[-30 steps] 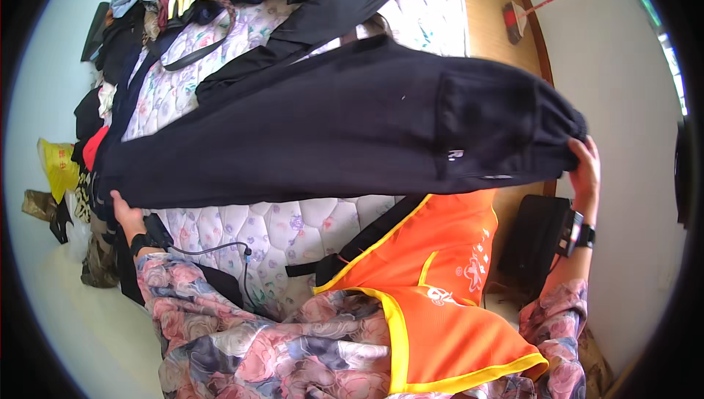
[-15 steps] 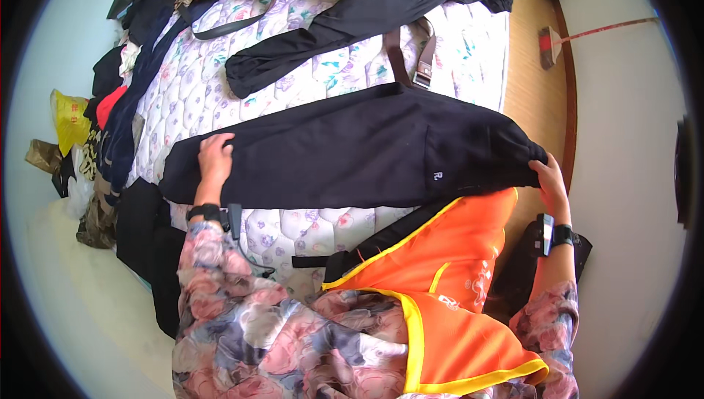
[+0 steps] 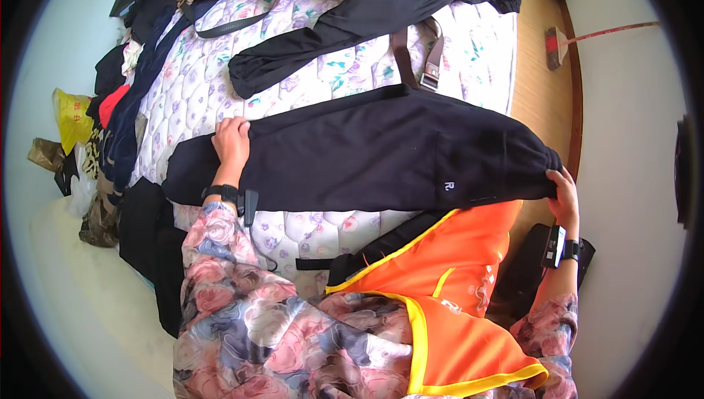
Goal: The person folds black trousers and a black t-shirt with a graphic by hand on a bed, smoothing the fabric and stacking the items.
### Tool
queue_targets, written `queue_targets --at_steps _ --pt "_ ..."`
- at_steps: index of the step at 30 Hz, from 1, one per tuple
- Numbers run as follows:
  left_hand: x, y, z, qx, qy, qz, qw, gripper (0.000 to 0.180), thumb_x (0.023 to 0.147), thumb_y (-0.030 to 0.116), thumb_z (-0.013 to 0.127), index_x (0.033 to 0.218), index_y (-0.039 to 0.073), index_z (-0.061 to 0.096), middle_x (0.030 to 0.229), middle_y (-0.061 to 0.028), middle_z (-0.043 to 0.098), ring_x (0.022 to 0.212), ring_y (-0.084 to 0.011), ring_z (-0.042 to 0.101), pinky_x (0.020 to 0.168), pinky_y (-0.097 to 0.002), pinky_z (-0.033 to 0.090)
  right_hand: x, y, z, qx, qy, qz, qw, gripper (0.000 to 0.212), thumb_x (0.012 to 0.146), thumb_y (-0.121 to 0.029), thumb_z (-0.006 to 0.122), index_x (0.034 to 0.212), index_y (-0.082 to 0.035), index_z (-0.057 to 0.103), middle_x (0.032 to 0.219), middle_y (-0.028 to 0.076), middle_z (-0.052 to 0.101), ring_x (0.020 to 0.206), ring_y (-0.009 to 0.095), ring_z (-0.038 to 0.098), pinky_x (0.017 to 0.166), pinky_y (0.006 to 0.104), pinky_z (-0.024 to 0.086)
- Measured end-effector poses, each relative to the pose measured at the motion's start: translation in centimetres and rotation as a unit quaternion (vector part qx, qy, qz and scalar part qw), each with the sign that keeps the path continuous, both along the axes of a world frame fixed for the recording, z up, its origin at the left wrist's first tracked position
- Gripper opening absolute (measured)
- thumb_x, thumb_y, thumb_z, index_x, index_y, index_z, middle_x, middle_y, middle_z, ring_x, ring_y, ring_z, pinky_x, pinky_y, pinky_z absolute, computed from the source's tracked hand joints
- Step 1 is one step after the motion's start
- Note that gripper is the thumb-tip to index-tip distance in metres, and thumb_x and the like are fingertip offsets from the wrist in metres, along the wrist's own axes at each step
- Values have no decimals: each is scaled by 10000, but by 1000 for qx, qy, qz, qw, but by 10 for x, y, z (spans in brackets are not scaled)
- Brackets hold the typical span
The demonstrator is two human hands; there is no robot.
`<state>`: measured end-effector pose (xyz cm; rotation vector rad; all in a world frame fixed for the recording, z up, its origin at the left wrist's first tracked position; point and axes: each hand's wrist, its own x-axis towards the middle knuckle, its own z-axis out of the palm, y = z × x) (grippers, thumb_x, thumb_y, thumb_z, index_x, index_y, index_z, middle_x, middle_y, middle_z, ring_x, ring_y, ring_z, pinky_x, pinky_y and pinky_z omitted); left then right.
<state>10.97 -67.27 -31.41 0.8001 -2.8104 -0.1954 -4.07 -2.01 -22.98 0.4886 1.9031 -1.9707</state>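
A pair of black trousers [image 3: 345,153], folded lengthwise, stretches from left to right across the near part of the mattress. Near the trousers' left end, my left hand [image 3: 232,141] has its fingers curled on the cloth by the far edge. My right hand [image 3: 564,197] pinches the gathered right end, with the thumb over the fabric. A small light mark [image 3: 449,186] shows on the cloth near the front edge. Both wrists wear dark straps with small devices. An orange apron with yellow trim [image 3: 433,252] hangs over my front, below the trousers.
Other black trousers [image 3: 275,61] lie across the flowered mattress [image 3: 191,98] farther back. Near them are a brown belt [image 3: 431,69] and a dark belt [image 3: 235,26]. Clothes [image 3: 150,39] are heaped along the left and far edges. A broom [image 3: 555,47] is by the right wall.
My left hand has slid right and farther away along the trousers, its fingers now curled. My right hand has moved slightly right and nearer, still on the trousers' end.
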Motion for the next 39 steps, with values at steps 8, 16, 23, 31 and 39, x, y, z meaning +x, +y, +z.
queue_targets --at_steps 8,16,23,31,39 --pt "40 -56 1 -83 77 279 954 336 751 269 636 1046 125 566 1082 -105 545 1053 -316 481 834 -471 425 6 2 -11 135 -76 26 988 142 778 -116 557 896 -40 580 761 8 582 677 121 555 622 260 442" --pt "173 -108 -11 425 239 576 656 669 685 393 748 1176 31 473 1151 -141 533 1051 -304 527 908 -399 432 23 17 -52 -7 -208 -73 975 344 797 -283 602 1075 -87 549 1000 45 593 826 213 594 722 408 504" --pt "174 -103 -6 573 420 270 650 424 710 116 657 1107 22 543 1084 -91 566 956 -259 560 869 -341 457 21 23 -73 -170 -157 -77 970 342 842 -177 567 1133 -1 531 1097 90 604 984 225 589 868 383 479" --pt "65 41 107 495 302 120 806 469 671 -4 625 1123 -52 509 1078 -108 564 956 -208 568 821 -305 469 15 21 -65 -157 -86 -79 981 335 822 -123 576 1139 -28 527 1081 80 602 960 199 589 855 346 475" --pt "18 220 11 155 -222 -265 925 937 645 130 665 1403 296 139 1465 -175 -80 1330 -447 -76 906 -757 45 21 -34 -9 -161 66 -71 982 338 817 -66 556 1147 -7 519 1054 83 604 974 195 580 863 340 465"
